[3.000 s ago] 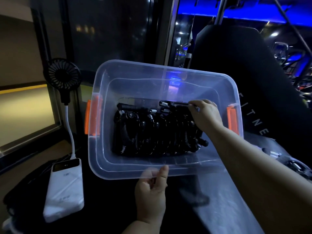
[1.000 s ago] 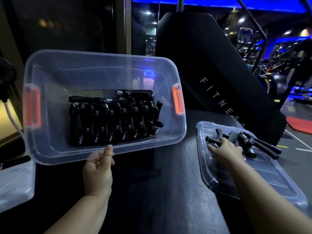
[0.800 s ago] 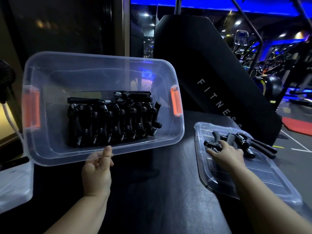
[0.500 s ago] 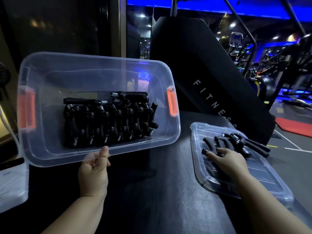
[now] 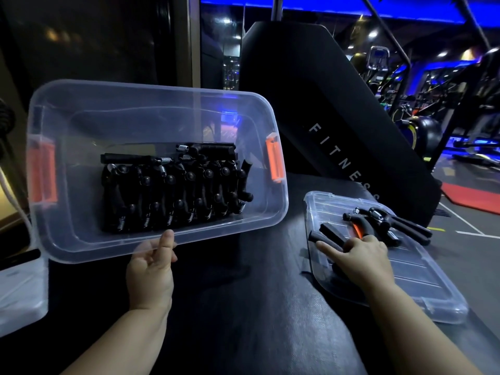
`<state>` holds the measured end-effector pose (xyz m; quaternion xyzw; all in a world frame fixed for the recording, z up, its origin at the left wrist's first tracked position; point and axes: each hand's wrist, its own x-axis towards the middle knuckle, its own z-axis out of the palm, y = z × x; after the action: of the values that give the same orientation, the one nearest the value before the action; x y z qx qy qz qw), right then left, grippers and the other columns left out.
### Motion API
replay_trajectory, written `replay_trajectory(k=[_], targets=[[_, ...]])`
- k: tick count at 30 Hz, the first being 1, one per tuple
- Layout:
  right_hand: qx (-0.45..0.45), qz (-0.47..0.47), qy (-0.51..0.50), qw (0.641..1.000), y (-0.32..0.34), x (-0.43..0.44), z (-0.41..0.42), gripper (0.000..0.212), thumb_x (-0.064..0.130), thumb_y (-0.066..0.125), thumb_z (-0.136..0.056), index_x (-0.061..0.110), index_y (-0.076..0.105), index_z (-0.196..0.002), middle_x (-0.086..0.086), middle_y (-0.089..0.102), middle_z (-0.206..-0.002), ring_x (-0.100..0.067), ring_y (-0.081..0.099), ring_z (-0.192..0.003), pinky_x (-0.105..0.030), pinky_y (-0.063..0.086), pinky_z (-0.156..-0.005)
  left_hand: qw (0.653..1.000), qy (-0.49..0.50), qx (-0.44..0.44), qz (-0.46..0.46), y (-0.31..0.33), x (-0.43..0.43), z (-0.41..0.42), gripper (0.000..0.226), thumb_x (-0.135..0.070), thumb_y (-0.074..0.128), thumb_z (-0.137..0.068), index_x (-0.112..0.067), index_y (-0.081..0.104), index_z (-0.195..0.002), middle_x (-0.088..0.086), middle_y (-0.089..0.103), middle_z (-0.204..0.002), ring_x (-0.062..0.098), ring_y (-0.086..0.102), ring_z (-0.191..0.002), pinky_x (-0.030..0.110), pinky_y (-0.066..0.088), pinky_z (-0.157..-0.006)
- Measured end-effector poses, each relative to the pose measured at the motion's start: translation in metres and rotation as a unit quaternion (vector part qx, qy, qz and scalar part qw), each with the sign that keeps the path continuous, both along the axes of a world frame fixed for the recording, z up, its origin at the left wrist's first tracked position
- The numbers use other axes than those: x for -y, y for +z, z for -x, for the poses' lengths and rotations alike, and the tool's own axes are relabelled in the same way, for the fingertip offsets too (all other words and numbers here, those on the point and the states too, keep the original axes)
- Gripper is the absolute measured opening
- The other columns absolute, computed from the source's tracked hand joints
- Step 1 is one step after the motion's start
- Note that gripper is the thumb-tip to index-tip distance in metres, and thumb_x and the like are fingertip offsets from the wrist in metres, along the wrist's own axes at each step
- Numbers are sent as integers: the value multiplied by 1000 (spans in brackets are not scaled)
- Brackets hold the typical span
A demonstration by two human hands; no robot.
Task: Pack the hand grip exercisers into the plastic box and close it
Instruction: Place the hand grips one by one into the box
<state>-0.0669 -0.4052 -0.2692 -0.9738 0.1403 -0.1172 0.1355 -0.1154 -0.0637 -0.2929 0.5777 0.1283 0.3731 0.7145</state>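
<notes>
on the dark gym bench, the right hand (image 5: 362, 259) has now closed on a loose exerciser (image 5: 349, 234) atop the lid (image 5: 422, 282), while the left hand (image 5: 151, 269) still grips the tilted plastic box (image 5: 151, 117), nearly packed.

Plastic box (image 5: 151, 239) at left, tipped up toward the camera, left hand (image 5: 151, 269) under its near rim; packed hand grip exercisers (image 5: 173, 190) inside, in a row with more lying across behind; lid (image 5: 405, 288) flat on the mat (image 5: 243, 307) to the right; loose exercisers (image 5: 378, 226) on the lid's far end, right hand (image 5: 362, 258) on them; padded bench back (image 5: 324, 104) behind both.
</notes>
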Motion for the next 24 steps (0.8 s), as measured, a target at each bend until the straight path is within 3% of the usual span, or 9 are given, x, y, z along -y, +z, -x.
replay_trajectory(k=[4, 8, 15, 20, 24], targets=[[-37, -9, 40, 998, 3, -5, 4, 95, 97, 38, -47, 30, 58, -111, -1, 44, -127, -25, 37, -126, -43, 38, -100, 1000, 2, -2, -7, 0, 0, 0, 28, -35, 59, -90, -16, 57, -70, -17, 53, -47, -7, 51, -51, 25, 42, -79], [-49, -2, 99, 994, 4, -3, 5, 92, 81, 66, -54, 35, 47, -131, 1, 38, -137, -21, 34, -131, -39, 33, -103, 1000, -4, -1, 3, -1, -2, -2, 35, -52, 62, -77, -18, 57, -70, -17, 54, -48, -6, 51, -51, 25, 42, -75], [-65, -67, 169, 981, 9, 8, 8, 99, 66, 82, -46, 33, 48, -133, 6, 39, -134, -14, 40, -123, -34, 37, -105, 1000, 4, -2, -9, -4, -3, -3, 29, -40, 62, -87, -18, 56, -69, -17, 53, -47, -6, 50, -50, 25, 41, -74], [-65, -81, 225, 969, 7, 6, 8, 83, 48, 85, -54, 33, 51, -128, 13, 39, -124, -5, 43, -112, -23, 38, -98, 1000, 3, -2, -10, -3, -2, -2, 32, -46, 62, -83, -18, 56, -69, -16, 53, -47, -6, 50, -50, 25, 42, -74], [-24, -99, 217, 971, 8, 5, 10, 65, 45, 76, -62, 36, 55, -122, 12, 55, -112, -9, 55, -103, -31, 46, -93, 1000, 0, -4, -2, -3, -3, -2, 34, -51, 58, -77, -18, 57, -69, -16, 53, -47, -6, 50, -50, 28, 42, -77]])
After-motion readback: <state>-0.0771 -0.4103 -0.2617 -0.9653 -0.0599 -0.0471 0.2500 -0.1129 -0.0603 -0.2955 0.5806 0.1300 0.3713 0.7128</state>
